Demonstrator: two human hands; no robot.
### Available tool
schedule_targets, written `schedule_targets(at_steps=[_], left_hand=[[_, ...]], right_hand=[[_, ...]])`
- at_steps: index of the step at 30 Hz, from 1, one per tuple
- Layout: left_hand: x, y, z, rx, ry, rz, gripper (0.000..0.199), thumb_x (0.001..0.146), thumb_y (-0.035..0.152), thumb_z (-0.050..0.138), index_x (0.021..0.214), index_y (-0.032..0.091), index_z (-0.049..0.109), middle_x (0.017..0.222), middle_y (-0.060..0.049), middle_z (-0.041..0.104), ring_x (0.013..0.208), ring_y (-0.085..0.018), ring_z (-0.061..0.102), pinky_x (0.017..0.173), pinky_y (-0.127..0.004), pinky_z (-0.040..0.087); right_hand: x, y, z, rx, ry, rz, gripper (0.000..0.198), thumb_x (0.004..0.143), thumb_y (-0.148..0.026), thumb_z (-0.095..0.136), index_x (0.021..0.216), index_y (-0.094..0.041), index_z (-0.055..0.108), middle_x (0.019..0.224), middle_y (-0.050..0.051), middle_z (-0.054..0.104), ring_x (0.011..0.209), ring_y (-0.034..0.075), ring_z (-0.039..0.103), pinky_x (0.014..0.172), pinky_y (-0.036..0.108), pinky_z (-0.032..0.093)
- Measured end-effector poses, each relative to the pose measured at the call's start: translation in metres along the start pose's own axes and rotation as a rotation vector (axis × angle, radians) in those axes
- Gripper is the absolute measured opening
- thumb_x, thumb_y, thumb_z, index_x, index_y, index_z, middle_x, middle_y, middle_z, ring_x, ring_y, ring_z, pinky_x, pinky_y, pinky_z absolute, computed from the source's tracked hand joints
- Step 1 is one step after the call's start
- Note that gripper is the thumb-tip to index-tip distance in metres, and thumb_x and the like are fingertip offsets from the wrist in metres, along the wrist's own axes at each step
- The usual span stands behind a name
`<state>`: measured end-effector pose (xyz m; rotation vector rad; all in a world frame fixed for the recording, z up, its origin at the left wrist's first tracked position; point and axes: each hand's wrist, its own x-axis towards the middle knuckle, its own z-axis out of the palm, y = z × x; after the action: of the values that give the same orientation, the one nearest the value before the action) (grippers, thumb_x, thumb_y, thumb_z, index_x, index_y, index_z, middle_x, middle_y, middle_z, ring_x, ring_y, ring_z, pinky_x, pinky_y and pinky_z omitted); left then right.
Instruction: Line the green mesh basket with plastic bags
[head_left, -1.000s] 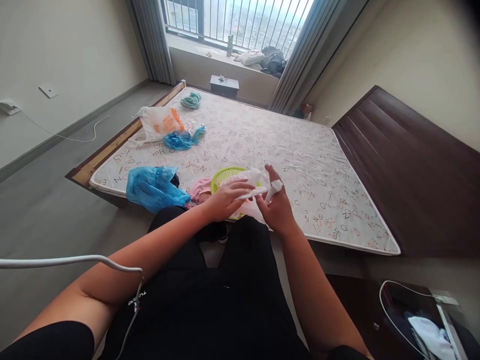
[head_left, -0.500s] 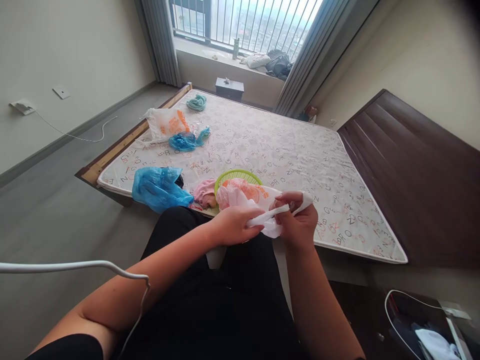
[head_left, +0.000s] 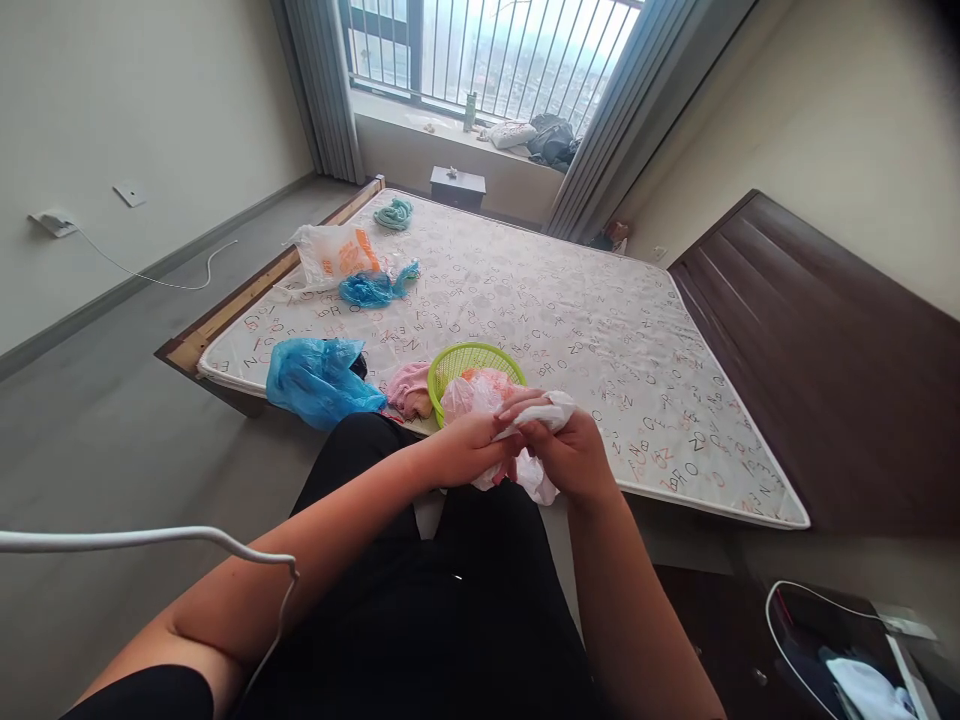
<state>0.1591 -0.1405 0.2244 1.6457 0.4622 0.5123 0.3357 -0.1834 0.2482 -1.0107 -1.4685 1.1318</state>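
Note:
Both hands meet over my lap on a thin white plastic bag (head_left: 537, 480) with orange print. My left hand (head_left: 472, 445) is closed on the gathered bag. Pressed against it, my right hand (head_left: 566, 445) grips a bunched white part that sticks out over its fingers. Some fingertips are hidden in the folds. Behind the hands, a green plastic basket (head_left: 437, 385) rests at the mattress edge, and part of the bag lies over it. A pink cloth (head_left: 409, 386) touches the basket's left side. Further left lies a crumpled blue plastic bag (head_left: 319, 380) with something dark in it.
The bare mattress (head_left: 555, 300) has letter print. On its far left lie another white and orange bag (head_left: 337, 255), a small blue bag (head_left: 369, 288) and a teal bundle (head_left: 394, 213). A white cable (head_left: 150, 540) crosses near my left arm. The dark headboard (head_left: 817, 370) stands right.
My right hand has moved left to meet my left hand. The bag's stretched white strip is now bunched between them, and more of the green basket shows.

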Motion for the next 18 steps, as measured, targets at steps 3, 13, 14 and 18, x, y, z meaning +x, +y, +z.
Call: schedule_targets(at_steps=[3,13,14,18], left_hand=[[0.0,-0.006,0.009,-0.241,-0.031,-0.058,0.038,0.092,0.052,0.068,0.101,0.016,0.066,0.069,-0.001,0.069,0.065,-0.017,0.069,0.065,-0.028,0.054],[-0.008,-0.007,-0.004,-0.377,-0.192,-0.133,0.04,0.082,0.054,0.076,0.098,0.017,0.081,0.061,0.001,0.054,0.053,-0.01,0.047,0.056,-0.026,0.045],[-0.007,-0.008,-0.005,-0.283,-0.136,-0.139,0.038,0.083,0.052,0.075,0.096,0.017,0.082,0.064,-0.001,0.057,0.056,-0.01,0.049,0.056,-0.025,0.044],[-0.003,-0.018,0.002,-0.119,0.297,-0.115,0.049,0.088,0.052,0.068,0.122,0.018,0.076,0.074,-0.002,0.065,0.063,-0.012,0.054,0.061,-0.026,0.044]], right_hand=[[0.002,-0.002,0.002,0.164,0.139,-0.005,0.043,0.092,-0.058,0.066,0.07,-0.021,0.059,0.064,-0.002,0.056,0.047,0.009,0.045,0.041,0.023,0.036],[0.013,0.0,-0.012,0.051,0.366,0.09,0.046,0.094,-0.068,0.053,0.09,-0.024,0.061,0.063,-0.004,0.055,0.04,0.008,0.038,0.039,0.023,0.035],[0.011,0.0,-0.015,-0.017,0.333,0.086,0.045,0.095,-0.066,0.052,0.1,-0.024,0.066,0.071,-0.001,0.063,0.045,0.01,0.047,0.043,0.024,0.042],[-0.001,-0.011,-0.016,-0.278,0.183,-0.029,0.049,0.102,-0.055,0.047,0.141,-0.029,0.059,0.133,0.008,0.068,0.114,0.024,0.068,0.093,0.04,0.058]])
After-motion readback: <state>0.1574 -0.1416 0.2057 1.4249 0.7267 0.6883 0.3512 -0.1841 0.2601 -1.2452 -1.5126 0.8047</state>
